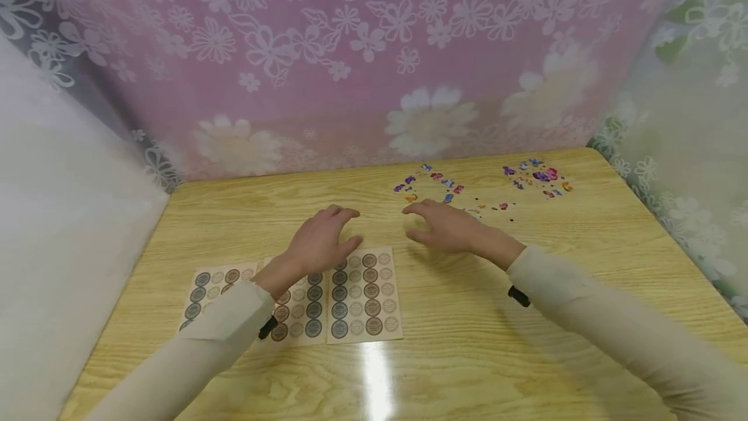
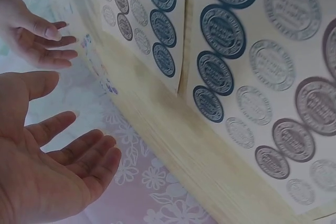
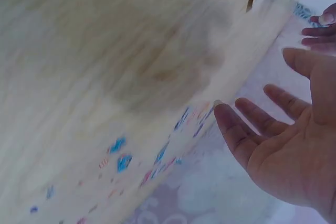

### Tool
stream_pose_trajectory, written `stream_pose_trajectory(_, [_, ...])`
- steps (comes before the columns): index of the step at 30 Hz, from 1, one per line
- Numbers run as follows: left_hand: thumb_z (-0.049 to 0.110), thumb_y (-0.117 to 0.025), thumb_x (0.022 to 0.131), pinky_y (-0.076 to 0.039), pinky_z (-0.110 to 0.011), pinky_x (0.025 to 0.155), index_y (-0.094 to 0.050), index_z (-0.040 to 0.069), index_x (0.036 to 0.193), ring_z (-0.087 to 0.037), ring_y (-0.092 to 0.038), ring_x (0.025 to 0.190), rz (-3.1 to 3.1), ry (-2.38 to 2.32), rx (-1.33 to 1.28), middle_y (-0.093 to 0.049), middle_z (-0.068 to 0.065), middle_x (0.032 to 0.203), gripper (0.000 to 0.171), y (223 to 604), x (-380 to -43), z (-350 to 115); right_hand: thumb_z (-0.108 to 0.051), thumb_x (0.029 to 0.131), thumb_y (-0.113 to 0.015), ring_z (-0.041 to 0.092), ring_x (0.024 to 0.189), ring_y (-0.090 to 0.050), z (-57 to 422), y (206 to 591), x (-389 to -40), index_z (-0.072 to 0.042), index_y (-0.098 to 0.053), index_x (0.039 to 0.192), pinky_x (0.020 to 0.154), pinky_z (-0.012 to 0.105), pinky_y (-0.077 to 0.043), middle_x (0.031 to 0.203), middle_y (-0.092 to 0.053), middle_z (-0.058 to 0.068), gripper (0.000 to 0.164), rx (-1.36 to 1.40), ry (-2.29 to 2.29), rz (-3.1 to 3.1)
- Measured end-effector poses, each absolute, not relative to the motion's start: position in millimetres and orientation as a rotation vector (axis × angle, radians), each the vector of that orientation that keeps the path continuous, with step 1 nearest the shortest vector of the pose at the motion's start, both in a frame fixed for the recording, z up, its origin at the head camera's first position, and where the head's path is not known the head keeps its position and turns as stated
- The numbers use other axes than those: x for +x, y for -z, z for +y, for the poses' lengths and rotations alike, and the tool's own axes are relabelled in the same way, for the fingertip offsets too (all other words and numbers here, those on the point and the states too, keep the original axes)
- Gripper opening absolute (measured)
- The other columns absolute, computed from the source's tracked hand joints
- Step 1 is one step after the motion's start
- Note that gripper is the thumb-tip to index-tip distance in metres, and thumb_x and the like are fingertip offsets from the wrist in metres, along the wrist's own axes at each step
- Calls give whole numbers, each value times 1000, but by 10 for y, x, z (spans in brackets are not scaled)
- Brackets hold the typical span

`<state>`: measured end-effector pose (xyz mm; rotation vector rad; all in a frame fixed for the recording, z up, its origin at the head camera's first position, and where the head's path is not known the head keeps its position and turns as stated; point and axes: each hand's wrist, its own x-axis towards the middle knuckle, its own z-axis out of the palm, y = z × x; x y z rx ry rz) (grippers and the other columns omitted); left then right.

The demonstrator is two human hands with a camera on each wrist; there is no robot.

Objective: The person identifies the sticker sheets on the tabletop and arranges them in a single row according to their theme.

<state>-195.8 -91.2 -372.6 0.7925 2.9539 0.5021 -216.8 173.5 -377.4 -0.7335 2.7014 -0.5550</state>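
L hand (image 1: 318,240) empty, fingers loosely bent, hovers approx. at far edge of printed sheets (image 1: 363,297) on counter (image 1: 280,203); long axis near-to-far. R hand (image 1: 447,226), ditto empty, is farther off, w/ flower bits (image 1: 448,183) just beyond.

Small lettering (image 2: 223,31) is printed on the round blue, brown and pale labels (image 1: 373,325) set in columns on paper sheets (image 1: 364,339); no words can be read.
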Motion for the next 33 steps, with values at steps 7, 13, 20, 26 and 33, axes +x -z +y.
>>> stream_pose_trajectory(7, [44, -53, 96, -41, -49, 95, -48, 13, 140, -31, -48, 120, 2949, -471, 802, -48, -11, 136, 55, 3675, -2059, -826, -36, 98, -53, 40, 130, -38, 1923, 3767, -2331, -10, -35, 148, 98, 56, -36, 148, -32, 21, 59, -751, 431, 2715])
stream_pose_trajectory(13, [55, -46, 95, -34, -52, 101, -42, 18, 145, -32, -38, 131, 2971, -331, 785, -40, -12, 145, 62, 3747, -2165, -756, -40, 99, -49, 41, 139, -20, 2064, 3782, -2429, -11, -30, 150, 107, 59, -20, 153, -20, 23, 62, -763, 300, 2759])
stream_pose_trajectory(20, [60, -38, 96, -26, -50, 107, -39, 21, 148, -31, -25, 139, 3013, -131, 814, -31, -13, 151, 65, 3858, -2294, -706, -45, 100, -43, 44, 139, -15, 2202, 3832, -2523, -15, -27, 152, 106, 62, -17, 156, -13, 19, 62, -769, 101, 2839])
stream_pose_trajectory(26, [60, -35, 96, -17, -48, 111, -37, 23, 148, -32, -20, 141, 3044, -47, 832, -28, -14, 153, 65, 3933, -2377, -651, -48, 100, -42, 42, 140, -12, 2306, 3884, -2572, -21, -25, 153, 105, 65, -11, 157, -14, 15, 62, -710, 41, 2889])
stream_pose_trajectory(33, [64, -29, 96, -10, -49, 113, -25, 26, 153, -30, -11, 143, 3024, 47, 840, -20, -11, 156, 68, 4024, -2468, -571, -52, 100, -37, 43, 140, -10, 2422, 3952, -2648, -22, -17, 155, 105, 66, -6, 157, -12, 15, 65, -630, -12, 2881])
